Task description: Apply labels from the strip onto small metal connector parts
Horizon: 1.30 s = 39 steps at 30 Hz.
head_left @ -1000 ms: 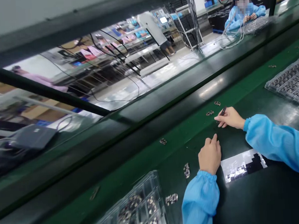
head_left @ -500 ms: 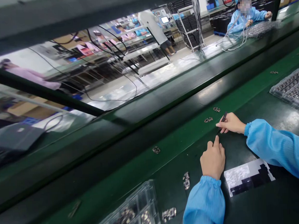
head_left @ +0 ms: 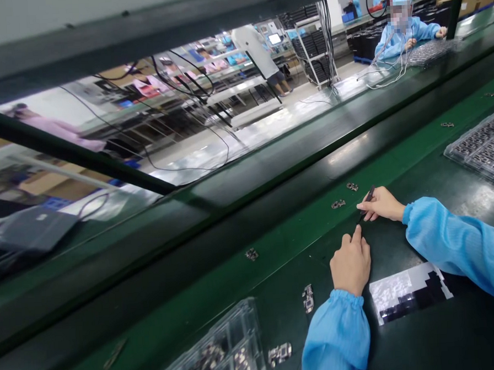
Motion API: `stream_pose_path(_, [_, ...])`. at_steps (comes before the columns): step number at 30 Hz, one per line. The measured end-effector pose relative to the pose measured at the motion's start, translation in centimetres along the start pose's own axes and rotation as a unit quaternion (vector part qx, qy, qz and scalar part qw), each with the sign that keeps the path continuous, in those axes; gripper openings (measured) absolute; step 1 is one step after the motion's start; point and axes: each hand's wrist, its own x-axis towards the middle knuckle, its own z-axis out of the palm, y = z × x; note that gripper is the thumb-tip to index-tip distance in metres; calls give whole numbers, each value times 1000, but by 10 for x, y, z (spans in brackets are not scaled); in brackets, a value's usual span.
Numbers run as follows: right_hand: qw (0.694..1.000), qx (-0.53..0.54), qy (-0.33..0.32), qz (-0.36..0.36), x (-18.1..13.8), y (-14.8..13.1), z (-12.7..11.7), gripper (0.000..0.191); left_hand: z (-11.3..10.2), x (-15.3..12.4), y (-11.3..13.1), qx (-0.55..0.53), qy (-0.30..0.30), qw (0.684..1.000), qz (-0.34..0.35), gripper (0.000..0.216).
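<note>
My right hand (head_left: pixel 381 204) pinches a thin black tool (head_left: pixel 367 197), its tip pointing down at the dark bench edge. My left hand (head_left: pixel 351 260) rests knuckles up on the bench, forefinger stretched toward the tool's tip, the other fingers curled under. Two small metal parts (head_left: pixel 338 204) (head_left: pixel 352 186) lie on the green belt (head_left: pixel 299 226) just beyond my right hand. Both arms wear light blue sleeves. A black and white sheet (head_left: pixel 410 290) lies between my forearms.
More small metal parts lie on the belt (head_left: pixel 251 254) and bench (head_left: pixel 308 298) (head_left: pixel 279 353). Clear trays of parts stand at lower left (head_left: pixel 222 352) and far right (head_left: pixel 481 146). A person in blue (head_left: pixel 404 27) works at the far end of the line.
The metal parts on the belt have drifted leftward. My left forefinger has moved up close to the tool's tip; my right hand has barely shifted.
</note>
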Motion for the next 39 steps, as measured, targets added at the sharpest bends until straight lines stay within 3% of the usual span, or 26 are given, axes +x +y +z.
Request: stream_pose_path(39, [999, 34, -1, -1, 1, -1, 1, 18, 9, 1, -1, -38, 25, 999, -14, 44])
